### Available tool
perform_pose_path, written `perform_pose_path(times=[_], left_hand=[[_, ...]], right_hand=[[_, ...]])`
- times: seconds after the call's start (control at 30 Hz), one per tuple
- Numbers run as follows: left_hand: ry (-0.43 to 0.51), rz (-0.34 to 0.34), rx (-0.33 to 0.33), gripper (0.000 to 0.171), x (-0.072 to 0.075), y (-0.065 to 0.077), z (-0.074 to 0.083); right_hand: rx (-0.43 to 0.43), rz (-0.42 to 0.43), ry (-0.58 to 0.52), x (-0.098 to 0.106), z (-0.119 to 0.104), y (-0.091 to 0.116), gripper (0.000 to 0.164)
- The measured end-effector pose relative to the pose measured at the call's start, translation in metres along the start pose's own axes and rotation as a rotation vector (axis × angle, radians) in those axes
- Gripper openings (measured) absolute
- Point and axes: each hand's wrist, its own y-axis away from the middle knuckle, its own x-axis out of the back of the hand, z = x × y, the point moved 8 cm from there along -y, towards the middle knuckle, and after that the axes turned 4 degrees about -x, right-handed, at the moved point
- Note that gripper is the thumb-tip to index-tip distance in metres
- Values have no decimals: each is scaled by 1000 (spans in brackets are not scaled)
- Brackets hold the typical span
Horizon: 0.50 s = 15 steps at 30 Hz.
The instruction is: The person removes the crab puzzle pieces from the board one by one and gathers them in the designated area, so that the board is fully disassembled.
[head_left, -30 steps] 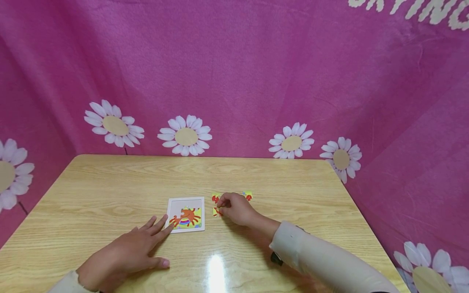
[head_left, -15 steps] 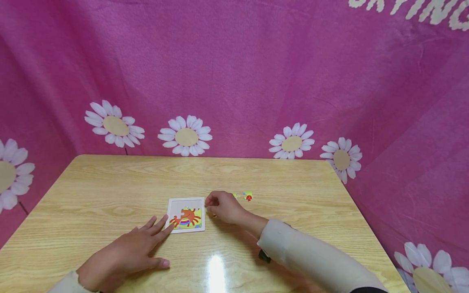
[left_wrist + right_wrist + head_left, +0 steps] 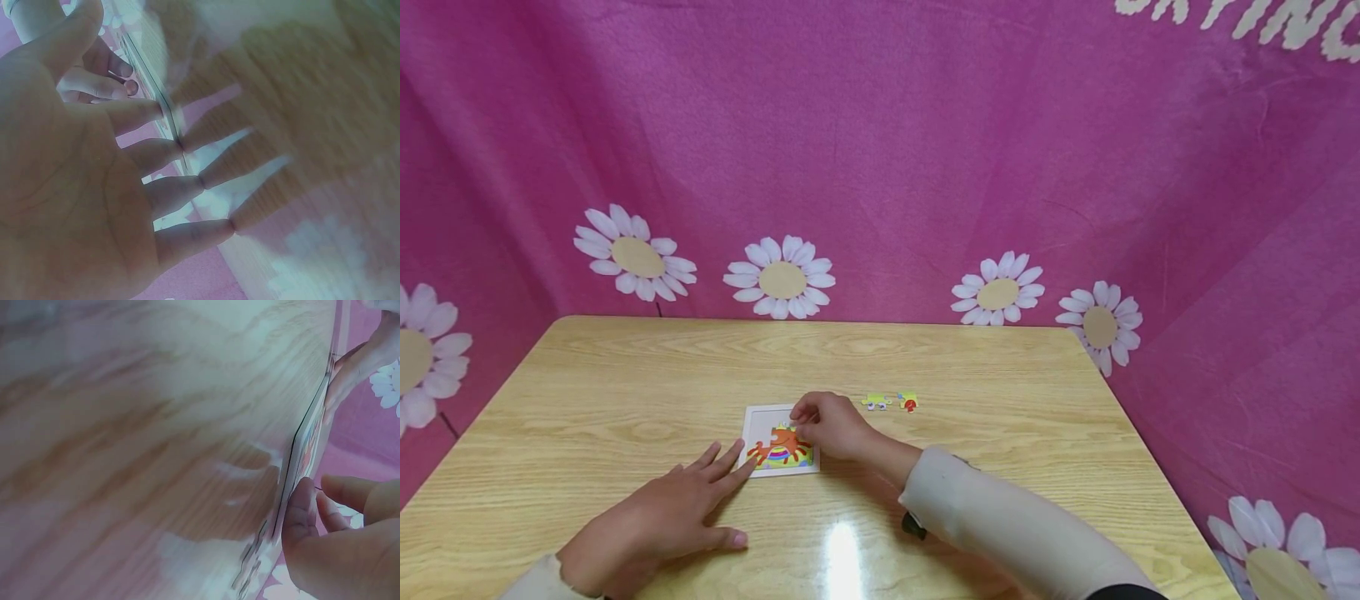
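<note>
A small square jigsaw puzzle (image 3: pixel 786 448) in a white frame (image 3: pixel 781 475) lies on the table, part filled with a red crab picture; grey backing shows at its upper left. My left hand (image 3: pixel 658 521) rests with spread, straight fingers at the frame's lower left edge, fingertips touching it. Over the puzzle's upper right part is my right hand (image 3: pixel 838 429), thumb and fingers pinching a puzzle piece mostly hidden by them. In the right wrist view only a thin dark edge of that piece (image 3: pixel 318 488) shows between the fingertips of the right hand (image 3: pixel 344 531).
Two loose puzzle pieces lie right of the frame: a yellow one with eyes (image 3: pixel 877 402) and a yellow and red one (image 3: pixel 908 402). The wooden table (image 3: pixel 1000 383) ends at a pink curtain (image 3: pixel 880 167) printed with daisies.
My right hand has picked up a puzzle piece from right of the frame and carried it left over the puzzle. The left hand has stayed in place.
</note>
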Motion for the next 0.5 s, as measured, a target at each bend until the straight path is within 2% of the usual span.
perform_pose_path(times=[0.2, 0.5], left_hand=[[4, -8, 5, 99, 0, 0, 0], [-15, -1, -9, 99, 0, -1, 1]], right_hand=[[-8, -7, -19, -6, -4, -2, 14], [-27, 3, 45, -13, -4, -5, 19]])
